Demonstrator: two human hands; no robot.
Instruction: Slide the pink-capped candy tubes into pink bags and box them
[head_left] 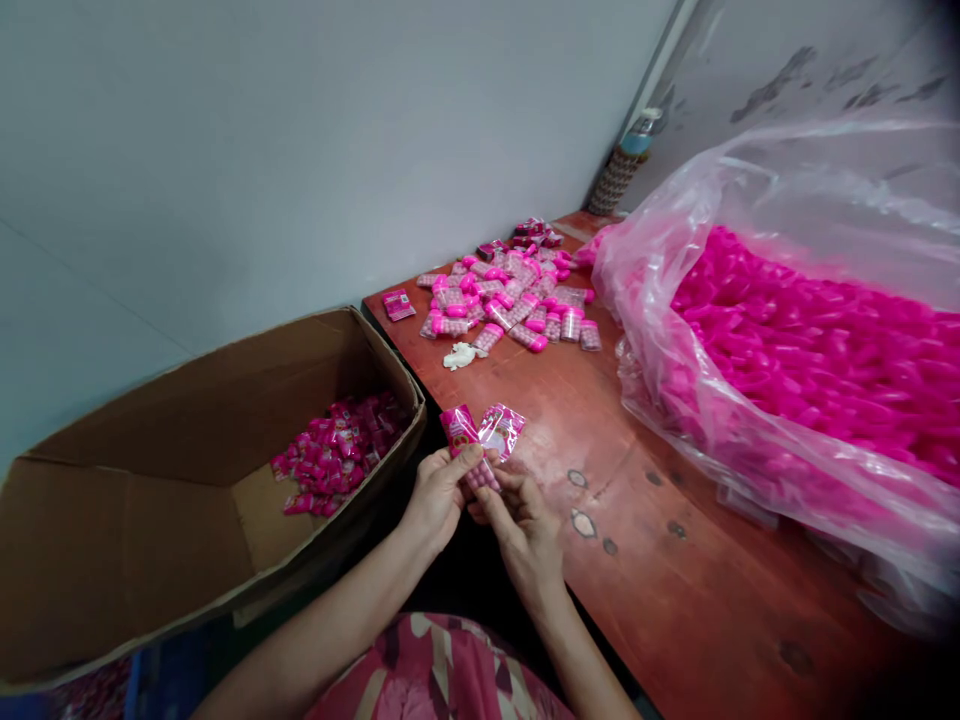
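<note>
Both hands meet at the near edge of the reddish table (660, 600). Between them is a small clear bottle of pink candy balls (484, 478), with a printed pink wrapper (458, 424) around its upper end. My left hand (436, 500) pinches the wrapper with thumb and fingers. My right hand (525, 520) grips the bottle's lower end, thumb on its side. Just beyond the fingers lies a flat pink-and-white printed wrapper (503, 428). Farther back, several similar candy bottles with pink caps (510, 290) lie in a loose pile.
At the left stands an open cardboard box (150, 400) with many wrapped pink pieces (341, 450). A large clear plastic bag of pink plastic parts (825, 350) covers the table's right side. White crumpled scrap (463, 355) lies near the pile. A bottle (630, 160) stands in the back corner.
</note>
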